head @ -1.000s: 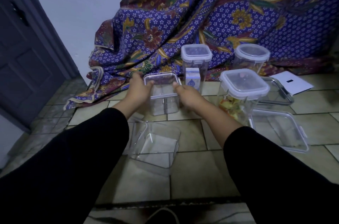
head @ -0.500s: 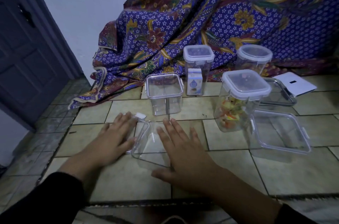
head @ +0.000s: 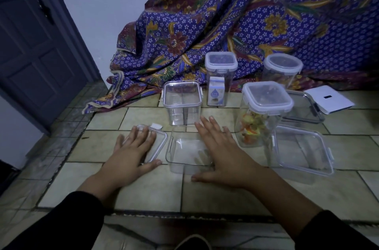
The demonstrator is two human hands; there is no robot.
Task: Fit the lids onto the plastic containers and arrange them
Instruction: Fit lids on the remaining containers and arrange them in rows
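An open clear square container (head: 185,153) stands on the tiled floor in front of me. Its loose clear lid (head: 158,143) lies just to its left. My left hand (head: 133,151) rests flat on that lid with straight fingers. Spread fingers of my right hand (head: 221,155) lie over the container's right rim. Behind stands a lidded clear square container (head: 182,104). A tall lidded container with colourful contents (head: 264,114) is to the right.
A tall lidded container with a small carton (head: 220,77) and a round lidded one (head: 282,69) stand at the back against the patterned blue cloth (head: 235,24). Two wide clear containers (head: 301,149) (head: 303,108) and a white box (head: 329,99) sit at right. A dark door (head: 30,44) is left.
Both hands let go of the lidded square container at the back and came down toward me. The left now lies on the loose lid, the right on the open container.
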